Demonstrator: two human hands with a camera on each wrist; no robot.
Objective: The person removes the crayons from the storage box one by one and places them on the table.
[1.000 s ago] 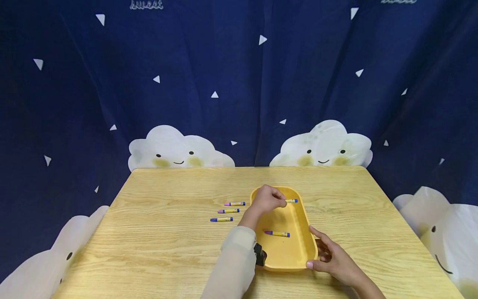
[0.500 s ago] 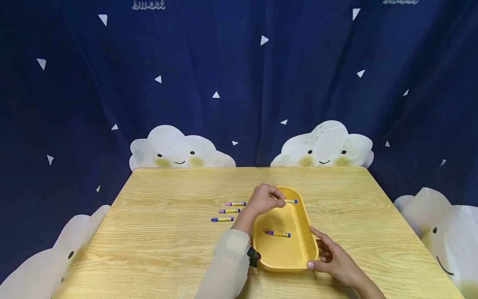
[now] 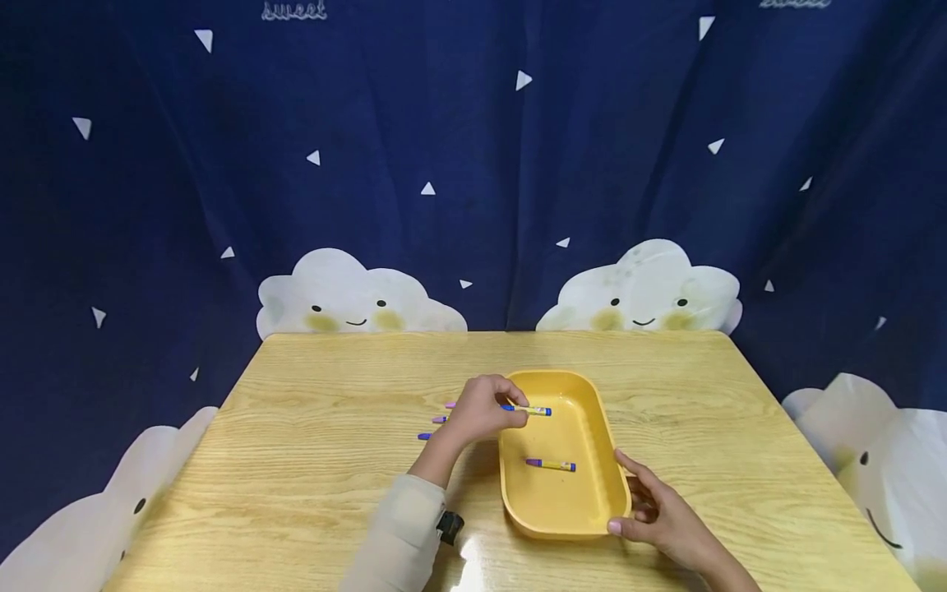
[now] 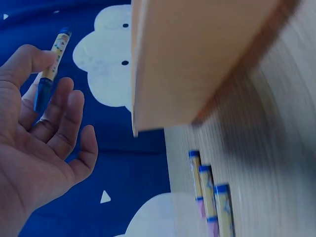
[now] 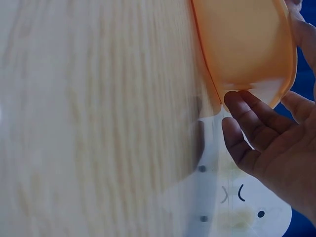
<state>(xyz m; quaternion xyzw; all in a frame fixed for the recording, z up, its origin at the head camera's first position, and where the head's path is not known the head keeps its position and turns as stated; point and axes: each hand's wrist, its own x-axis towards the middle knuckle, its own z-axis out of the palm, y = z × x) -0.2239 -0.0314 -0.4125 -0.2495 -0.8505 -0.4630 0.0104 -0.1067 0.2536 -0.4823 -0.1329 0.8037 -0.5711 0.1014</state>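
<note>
My left hand (image 3: pixel 484 409) pinches a blue crayon (image 3: pixel 536 411) between thumb and fingers, over the left rim of a yellow plastic tray (image 3: pixel 558 506). In the left wrist view the crayon (image 4: pixel 59 52) has its blue tip downward, and the other fingers are loosely bent. A purple crayon (image 3: pixel 555 465) lies on the tray floor. My right hand (image 3: pixel 658 514) holds the tray's near right corner, thumb at the rim. The right wrist view shows its fingers (image 5: pixel 252 118) against the outer wall of the tray (image 5: pixel 247 44).
Left of the tray, three crayons lie on the wooden table (image 3: pixel 333 493): a pink one (image 3: pixel 450 404), a lilac one (image 3: pixel 439 420) and a blue one (image 3: pixel 425 437), partly behind my left hand. A navy curtain (image 3: pixel 473 123) with clouds hangs behind.
My left hand has drawn back to the left with the blue crayon, from the tray's far end to its left rim. My right hand has stayed at the tray corner.
</note>
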